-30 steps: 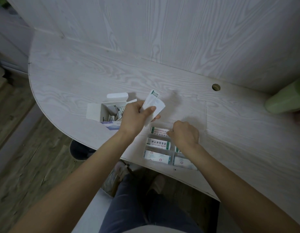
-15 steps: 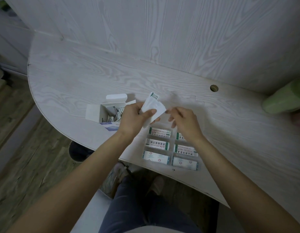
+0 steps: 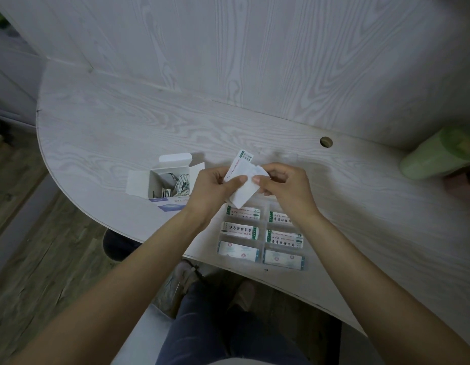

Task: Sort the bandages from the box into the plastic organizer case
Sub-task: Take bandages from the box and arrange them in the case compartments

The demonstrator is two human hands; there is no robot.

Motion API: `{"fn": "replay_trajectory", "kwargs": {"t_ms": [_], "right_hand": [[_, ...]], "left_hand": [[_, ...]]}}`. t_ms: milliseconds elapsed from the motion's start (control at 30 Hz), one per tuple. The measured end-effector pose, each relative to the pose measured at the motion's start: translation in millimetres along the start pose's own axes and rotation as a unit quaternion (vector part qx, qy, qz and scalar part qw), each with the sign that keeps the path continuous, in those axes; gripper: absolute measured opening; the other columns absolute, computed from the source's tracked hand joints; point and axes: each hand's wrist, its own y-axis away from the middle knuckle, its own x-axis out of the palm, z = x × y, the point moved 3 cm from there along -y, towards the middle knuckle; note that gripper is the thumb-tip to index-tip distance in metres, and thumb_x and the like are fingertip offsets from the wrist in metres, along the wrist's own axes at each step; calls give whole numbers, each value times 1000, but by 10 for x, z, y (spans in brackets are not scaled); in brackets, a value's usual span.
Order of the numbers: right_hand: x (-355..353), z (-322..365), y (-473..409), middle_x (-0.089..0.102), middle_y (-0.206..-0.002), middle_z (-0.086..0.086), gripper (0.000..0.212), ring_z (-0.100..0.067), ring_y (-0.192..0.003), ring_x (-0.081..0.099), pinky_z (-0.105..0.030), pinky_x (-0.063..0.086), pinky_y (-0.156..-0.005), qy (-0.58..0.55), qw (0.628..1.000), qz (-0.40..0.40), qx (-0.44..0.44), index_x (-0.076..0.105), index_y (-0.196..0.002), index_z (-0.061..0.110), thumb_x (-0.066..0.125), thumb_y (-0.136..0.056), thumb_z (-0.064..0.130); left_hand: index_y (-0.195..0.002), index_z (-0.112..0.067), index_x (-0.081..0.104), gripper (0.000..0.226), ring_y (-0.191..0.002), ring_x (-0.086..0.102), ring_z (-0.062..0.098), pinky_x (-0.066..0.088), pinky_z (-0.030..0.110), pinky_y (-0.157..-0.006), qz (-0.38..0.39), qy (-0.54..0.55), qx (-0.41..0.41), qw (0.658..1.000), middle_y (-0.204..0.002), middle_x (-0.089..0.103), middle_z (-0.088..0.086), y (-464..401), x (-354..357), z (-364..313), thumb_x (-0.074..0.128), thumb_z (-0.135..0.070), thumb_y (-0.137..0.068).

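Two hands (image 3: 255,188) pinching bandages (image 3: 241,177), six filled compartments (image 3: 241,231)

The box (image 3: 168,184) is sitting left of the case (image 3: 262,234) on the counter (image 3: 102,133), both hands (image 3: 211,189) holding bandages (image 3: 243,180) above the case's far edge.

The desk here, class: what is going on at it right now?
A person is sorting bandages. Both hands, left and right, hold a small stack of bandages above the organizer, whose visible compartments already hold some. The open box to the left still contains more.
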Motion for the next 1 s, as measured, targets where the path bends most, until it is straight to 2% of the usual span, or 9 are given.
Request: {"fn": "replay_trajectory", "kwargs": {"t_ms": [67,133,267,467,567,667,800,900,1000], "right_hand": [[-26,-5,13,71,-72,3,17,-5,-55,60,-17,47,-55,-4,1000,-4,4,70,-83,18,69,-82,1],[-52,-21,19,70,-73,1,14,-5,-54,60,-17,46,-53,-10,1000,-11,12,70,-85,14,69,-82,0],[-114,-60,43,71,-76,-4,9,-6,-55,62,-17,46,-53,-27,999,-27,22,69,-85,8,67,-83,0],[-248,-118,102,74,-79,-4,8,-19,-73,72,-20,48,-59,-70,997,-1,28,63,-82,6,65,-85,-1],[-300,-139,130,73,-78,-4,8,-19,-79,71,-19,49,-65,-89,996,11,27,61,-81,5,66,-84,1],[-340,-149,157,71,-83,-9,19,-15,-79,69,-22,50,-71,-95,995,19,35,66,-83,3,72,-77,19],[-408,-227,170,71,-86,-10,18,-11,-75,66,-20,53,-71,-18,999,-8,43,66,-89,-2,76,-74,2],[-470,-296,185,72,-87,-7,22,-13,-79,68,-20,54,-74,17,998,-8,64,67,-90,5,78,-72,1],[-529,-357,197,71,-90,4,23,-11,-85,67,-24,52,-82,64,995,-2,82,70,-89,17,79,-72,4]], "left_hand": [[-99,-12,69,12,-72,64,11,51,20,-56,0,-1,3,1000,-86,70,3,3,20,-15,65,-10,-87],[-96,-15,69,10,-77,65,15,54,29,-65,10,-2,4,1000,-89,71,5,4,48,-13,65,-12,-87],[-106,-6,66,19,-83,64,25,53,40,-76,17,15,-22,1000,-99,69,19,-1,102,21,56,-17,-94],[-113,-7,57,22,-71,71,27,60,32,-66,68,61,-128,988,-95,72,14,-9,170,105,49,-21,-99],[-105,-3,58,14,-60,66,10,54,18,-59,60,67,-99,991,-85,68,11,-43,209,121,54,-11,-95],[-99,-1,61,10,-59,60,4,48,15,-57,40,17,-45,998,-79,63,6,-93,240,129,60,-5,-90],[-101,-4,61,10,-63,59,6,46,12,-56,38,-63,9,997,-80,63,3,-109,345,146,58,-8,-92],[-96,-2,59,12,-57,58,0,47,12,-56,52,-68,16,996,-76,61,-1,-117,427,191,48,-7,-97],[-90,-1,60,23,-61,60,3,50,14,-59,61,-66,-10,996,-73,63,1,-117,467,253,42,-10,-100]]}}
